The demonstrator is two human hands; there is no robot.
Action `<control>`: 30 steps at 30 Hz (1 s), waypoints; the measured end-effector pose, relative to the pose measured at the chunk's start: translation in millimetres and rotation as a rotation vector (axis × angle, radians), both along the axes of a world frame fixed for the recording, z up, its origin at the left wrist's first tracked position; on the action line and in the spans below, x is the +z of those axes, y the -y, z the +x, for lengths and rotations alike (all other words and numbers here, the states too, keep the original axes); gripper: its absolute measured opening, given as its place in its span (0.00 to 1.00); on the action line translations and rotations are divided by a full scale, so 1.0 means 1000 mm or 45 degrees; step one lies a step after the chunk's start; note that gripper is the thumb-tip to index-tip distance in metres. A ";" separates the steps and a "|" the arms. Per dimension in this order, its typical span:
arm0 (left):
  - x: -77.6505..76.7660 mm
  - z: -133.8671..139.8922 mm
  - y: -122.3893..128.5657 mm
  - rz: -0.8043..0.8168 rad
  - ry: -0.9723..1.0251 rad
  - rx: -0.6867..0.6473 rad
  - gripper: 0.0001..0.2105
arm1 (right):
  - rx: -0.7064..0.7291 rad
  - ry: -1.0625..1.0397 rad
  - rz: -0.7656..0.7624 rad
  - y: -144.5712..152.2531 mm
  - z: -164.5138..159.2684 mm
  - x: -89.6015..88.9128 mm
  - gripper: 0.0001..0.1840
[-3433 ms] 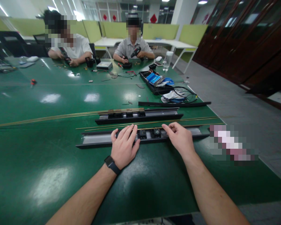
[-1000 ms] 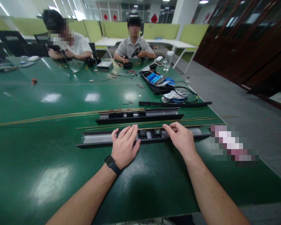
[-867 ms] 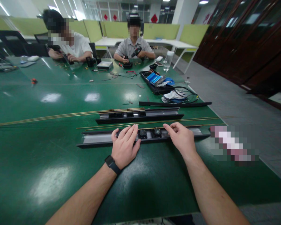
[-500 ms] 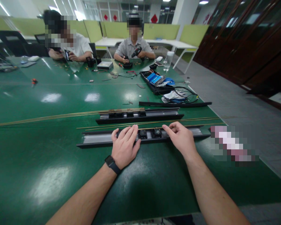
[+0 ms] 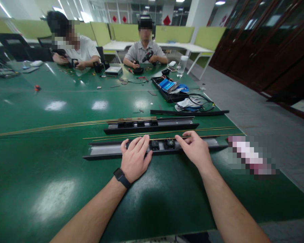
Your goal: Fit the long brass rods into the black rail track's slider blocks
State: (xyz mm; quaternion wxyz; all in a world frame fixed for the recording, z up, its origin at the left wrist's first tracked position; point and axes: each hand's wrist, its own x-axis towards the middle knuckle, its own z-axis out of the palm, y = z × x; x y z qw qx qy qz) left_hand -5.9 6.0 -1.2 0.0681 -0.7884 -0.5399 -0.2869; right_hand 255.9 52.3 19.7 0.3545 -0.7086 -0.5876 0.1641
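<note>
Across the front of the green table lies a black-edged channel (image 5: pixel 103 150) with a pale inside and small black blocks (image 5: pixel 170 143) set along it. My left hand (image 5: pixel 134 157), a dark watch on its wrist, rests over the channel's left-middle part, fingers stretched out and hiding what lies beneath. My right hand (image 5: pixel 196 148) is at the channel's right part, thumb and fingers curled around a thin brass rod (image 5: pixel 164 138) that runs along the far edge; the fingertips are partly hidden. Just behind lie more brass rods (image 5: pixel 218 129).
Behind lies a second channel (image 5: pixel 152 129) with black blocks, long brass rods (image 5: pixel 53 126) reaching left from it. Farther back are a black strip (image 5: pixel 190 112), gloves (image 5: pixel 188 103) and a black tray (image 5: pixel 171 96) with blue items. Two people sit across the table, one holding a power drill (image 5: pixel 148 56).
My right thumb and fingers have shifted slightly, showing a little more of the rod between them. My left hand stays put. Across the table, the person at left has lowered their hands' work slightly.
</note>
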 end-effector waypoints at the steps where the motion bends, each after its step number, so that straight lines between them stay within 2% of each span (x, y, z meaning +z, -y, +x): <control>1: 0.000 0.000 0.000 0.002 -0.001 0.000 0.26 | 0.011 -0.005 0.001 0.000 0.000 0.000 0.29; 5: 0.001 0.000 0.001 0.003 0.000 -0.002 0.25 | 0.044 -0.031 0.010 0.001 0.000 0.000 0.27; 15: 0.000 -0.001 0.000 -0.007 -0.005 -0.014 0.25 | -0.005 0.057 0.048 0.001 -0.001 0.002 0.31; 23: 0.001 0.000 0.001 0.017 -0.019 -0.004 0.27 | -0.017 -0.010 0.018 -0.001 0.001 -0.001 0.29; 30: 0.001 0.000 0.000 0.010 -0.001 -0.011 0.25 | -0.022 0.080 0.083 -0.002 0.004 -0.004 0.30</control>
